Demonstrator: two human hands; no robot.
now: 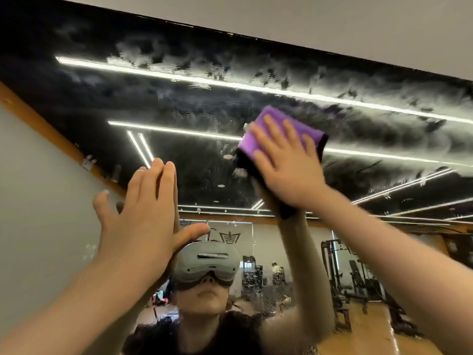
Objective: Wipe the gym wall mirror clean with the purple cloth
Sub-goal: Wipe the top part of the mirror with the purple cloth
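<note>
The wall mirror (179, 103) fills most of the view, its upper part covered with white smears and streaks. A folded purple cloth (281, 126) with a dark edge lies flat against the glass at centre right. My right hand (286, 165) presses on the cloth with straight, spread fingers. My left hand (143, 213) rests flat on the glass to the left, fingers straight and together, thumb out, holding nothing. Both arms reach upward.
The mirror's top edge (307, 44) meets a pale ceiling. The glass reflects a person in a headset (207, 265), gym machines (340, 272), a wooden floor and strip lights. A pale wall with a brown band (51, 134) shows at the left.
</note>
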